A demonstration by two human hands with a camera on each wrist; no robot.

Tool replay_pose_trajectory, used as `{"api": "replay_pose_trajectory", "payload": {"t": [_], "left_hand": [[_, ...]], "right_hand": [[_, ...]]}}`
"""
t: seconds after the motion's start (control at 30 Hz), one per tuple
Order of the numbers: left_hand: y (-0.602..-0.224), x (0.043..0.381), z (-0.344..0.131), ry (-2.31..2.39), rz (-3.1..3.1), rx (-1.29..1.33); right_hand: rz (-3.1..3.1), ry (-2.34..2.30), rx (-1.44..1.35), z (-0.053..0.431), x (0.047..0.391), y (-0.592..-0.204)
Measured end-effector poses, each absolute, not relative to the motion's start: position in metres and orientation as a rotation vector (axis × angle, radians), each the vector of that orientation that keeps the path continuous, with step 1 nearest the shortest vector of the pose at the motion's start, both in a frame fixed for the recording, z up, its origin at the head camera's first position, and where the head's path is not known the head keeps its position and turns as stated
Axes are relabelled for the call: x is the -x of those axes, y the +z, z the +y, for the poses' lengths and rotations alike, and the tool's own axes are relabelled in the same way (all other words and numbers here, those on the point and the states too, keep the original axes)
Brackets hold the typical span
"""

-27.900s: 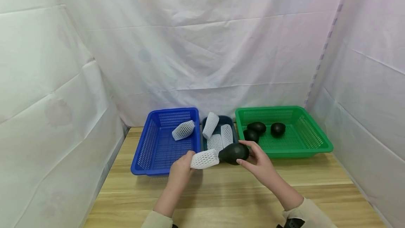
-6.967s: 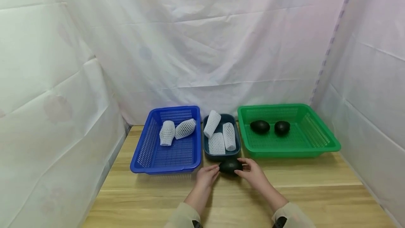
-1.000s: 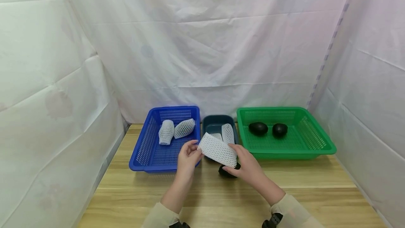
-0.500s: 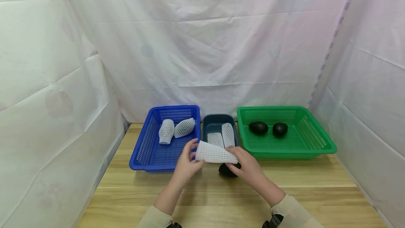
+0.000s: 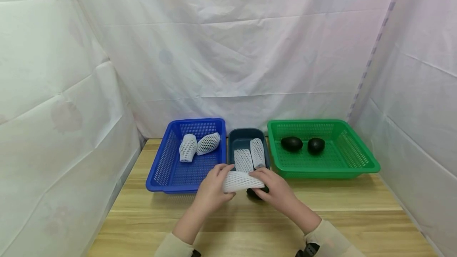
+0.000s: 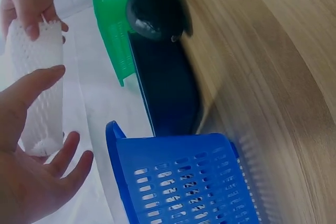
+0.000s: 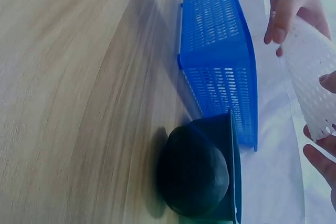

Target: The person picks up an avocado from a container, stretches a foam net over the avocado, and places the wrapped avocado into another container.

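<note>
A: Which thing is in hand?

B: A white net (image 5: 240, 181), held crosswise, raised off the table (image 5: 242, 229) in front of the tray (image 5: 240, 142). The left hand (image 5: 211, 187) grips one end, thumb on the near side and fingers around the far side, the fingertips spread apart.

A: And the other end?

B: Held by the right hand (image 5: 276, 187), partly closed, with thumb and fingers on opposite sides of the mesh. How hard either hand squeezes, I cannot tell.

A: What lies below?

B: An avocado (image 7: 193, 171), dark and bare, on its side on the table, just before the tray. From the head view, the net and the right hand partly hide it. Whether it touches the tray, I cannot tell.

A: The tray's contents?

B: Two further nets: a flat one (image 5: 243, 160) and, beside it on the right, a rounder one (image 5: 257, 153).

A: And to the sides?

B: Left, the blue basket (image 5: 185, 177), with two bulging nets, one upright in view (image 5: 187, 148), one slanted (image 5: 208, 144). Right, the green basket (image 5: 321, 167), with two bare avocados (image 5: 291, 144), set slightly apart. Behind everything hangs a white sheet (image 5: 221, 50).
</note>
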State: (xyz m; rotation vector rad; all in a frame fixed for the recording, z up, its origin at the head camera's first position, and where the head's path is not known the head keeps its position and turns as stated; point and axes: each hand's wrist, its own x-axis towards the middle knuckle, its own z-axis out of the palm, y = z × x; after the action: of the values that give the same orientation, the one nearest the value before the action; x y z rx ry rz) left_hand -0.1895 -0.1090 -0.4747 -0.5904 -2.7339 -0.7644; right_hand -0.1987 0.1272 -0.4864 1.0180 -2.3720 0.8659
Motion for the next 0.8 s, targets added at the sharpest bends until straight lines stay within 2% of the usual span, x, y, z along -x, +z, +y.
{"api": "replay_pose_trajectory", "payload": {"t": [0.37,0.6,0.8], "left_hand": [[-0.479,0.189,-0.111,-0.404,-2.648,0.641],[-0.482,0.191,-0.121,-0.441,-2.585,0.639],[-0.484,0.189,-0.132,-0.513,-2.577,0.606]], "right_hand": [[-2.373,0.940,-1.042,0.126,0.195,-0.481],[-2.408,0.888,-1.020,0.134,0.195,-0.480],[-2.553,0.829,-0.896,0.143,0.195,-0.489]]}}
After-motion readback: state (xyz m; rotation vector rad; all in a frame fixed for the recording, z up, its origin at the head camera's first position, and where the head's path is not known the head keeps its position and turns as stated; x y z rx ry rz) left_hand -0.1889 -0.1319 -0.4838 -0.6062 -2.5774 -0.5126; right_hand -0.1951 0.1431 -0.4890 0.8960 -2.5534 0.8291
